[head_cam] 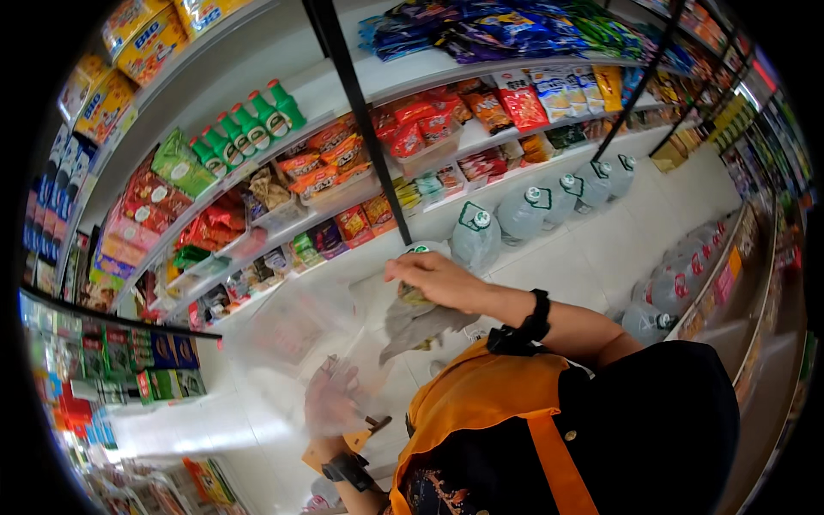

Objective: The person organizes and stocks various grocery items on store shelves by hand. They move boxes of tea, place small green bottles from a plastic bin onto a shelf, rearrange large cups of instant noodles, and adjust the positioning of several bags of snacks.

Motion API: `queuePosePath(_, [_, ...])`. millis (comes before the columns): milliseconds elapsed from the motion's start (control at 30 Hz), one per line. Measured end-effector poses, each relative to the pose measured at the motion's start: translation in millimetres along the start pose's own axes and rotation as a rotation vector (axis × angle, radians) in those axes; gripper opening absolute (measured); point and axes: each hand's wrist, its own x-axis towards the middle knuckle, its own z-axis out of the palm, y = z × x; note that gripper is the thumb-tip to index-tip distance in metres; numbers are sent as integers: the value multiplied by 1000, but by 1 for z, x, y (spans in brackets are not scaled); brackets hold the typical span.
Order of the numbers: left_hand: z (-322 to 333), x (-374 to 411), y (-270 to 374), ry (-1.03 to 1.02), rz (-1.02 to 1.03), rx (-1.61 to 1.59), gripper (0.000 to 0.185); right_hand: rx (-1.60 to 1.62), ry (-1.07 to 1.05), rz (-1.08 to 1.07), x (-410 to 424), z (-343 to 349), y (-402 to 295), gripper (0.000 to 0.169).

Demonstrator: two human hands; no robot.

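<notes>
My right hand (431, 277) reaches in front of the shelves, its fingers shut on a crumpled grey cloth (418, 322) that hangs below the palm. Part of the cloth shows a yellow-green patch. Lower down, my left hand (331, 393) is seen through a clear plastic bag (296, 328), blurred, and appears to hold it. The bag spreads up and to the left of that hand. By its wrist are an orange-yellow piece (356, 440) and a short dark brown stick (378, 423); what holds them is hidden. Both wrists wear black straps. An orange apron (483, 386) covers my front.
Shelves with snack packets (418, 129) and green bottles (283, 103) curve across the top. Large clear water jugs (476, 235) stand along the base of the shelves, and more jugs (685, 270) at the right. Black shelf posts (360, 116) rise between the bays.
</notes>
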Motion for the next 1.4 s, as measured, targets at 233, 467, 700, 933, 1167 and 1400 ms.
queuePosePath(233, [21, 10, -20, -85, 785, 1427, 42, 429, -3, -43, 12, 87, 43, 29])
queuePosePath(467, [36, 44, -12, -635, -106, -83, 35, -196, -4, -438, 2, 93, 64, 51])
queuePosePath(700, [33, 54, -8, -264, 184, 178, 38, -468, 25, -284, -23, 46, 19, 49])
queuePosePath(933, [45, 59, 9, -203, 174, 202, 43, -132, -102, -209, -62, 15, -19, 75])
queuePosePath(1167, [50, 78, 11, -185, 164, 29, 30, -58, -149, -215, -64, -3, -44, 96])
queuePosePath(1400, [84, 110, -8, 186, 579, 330, 29, -36, -133, -181, -20, -60, -28, 97])
